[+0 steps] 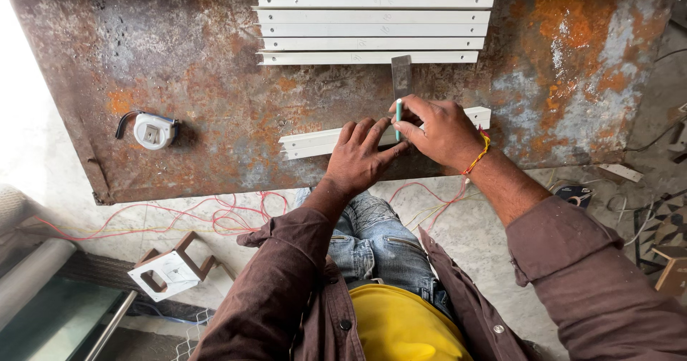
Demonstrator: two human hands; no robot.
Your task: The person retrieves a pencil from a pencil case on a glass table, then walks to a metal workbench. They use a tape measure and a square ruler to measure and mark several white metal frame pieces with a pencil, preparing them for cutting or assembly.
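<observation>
Your right hand [438, 130] pinches a pale green pencil [398, 118] against a metal square [401, 78] on the white, long, flat strip [315, 143]; your left hand [360, 157], fingers together, presses that strip onto the rusty plate [193, 82].

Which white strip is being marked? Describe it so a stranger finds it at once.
Start at the rusty metal sheet on the floor. A stack of white strips lies at its far edge; the marked strip lies alone near the close edge, slanted, pinned under the left hand while the right hand holds a pencil to it.
</observation>
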